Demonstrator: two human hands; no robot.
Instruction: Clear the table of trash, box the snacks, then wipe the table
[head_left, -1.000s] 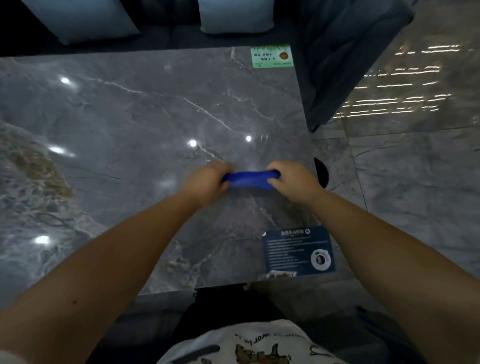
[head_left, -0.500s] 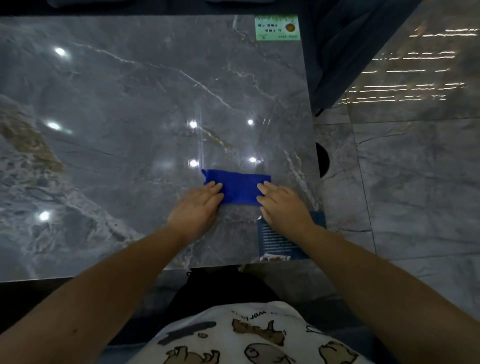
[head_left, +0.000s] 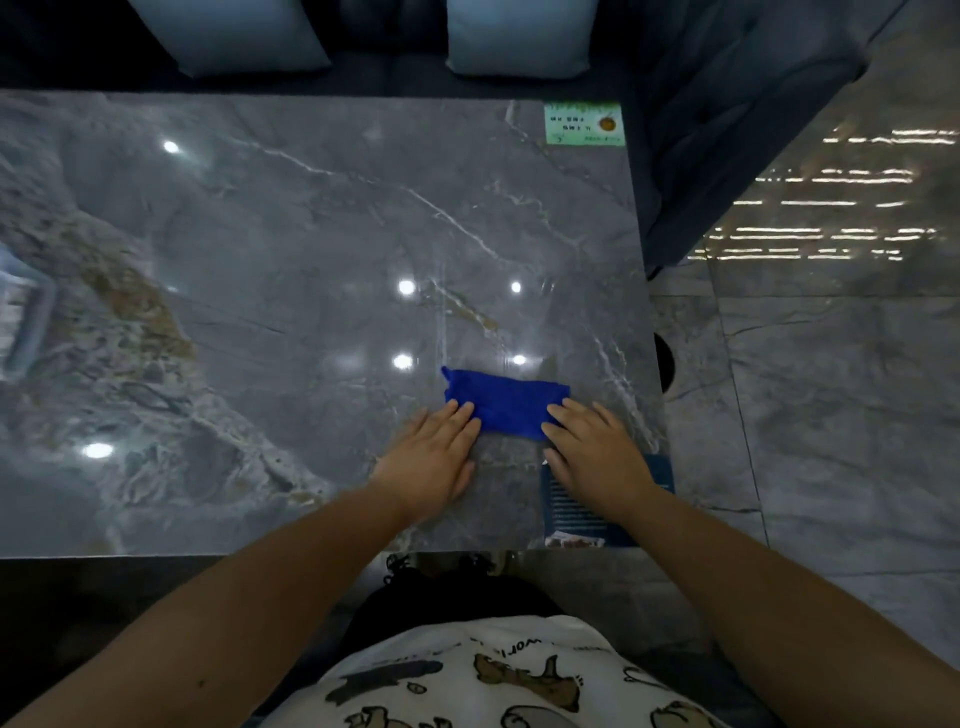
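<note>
Nearest, both bare arms reached out over the table's (head_left: 311, 249) near edge. The left hand (head_left: 434, 454) lay flat, fingers spread and straight, its tips resting on the left end of the blue cloth (head_left: 506, 405); the right hand (head_left: 592, 457) lay the same way, open and flat, fingertips pressing the cloth's right end. Neither hand gripped anything; they only pinned the cloth, which sat folded into a strip near the table's right side. Under the right wrist a dark card (head_left: 582, 512) lay by the near corner, partly covered, its print too small to read. Beyond the cloth the marble top looked bare of trash and snacks, so I judged the clearing and boxing done and the wiping barely begun, with most of the surface left. At the far left a pale container (head_left: 23, 317) was cut off by the frame and blurred; what it held I could not tell. A green label (head_left: 584, 124) sat at the far right corner, unreadable, and two cushions (head_left: 519, 36) showed behind.
</note>
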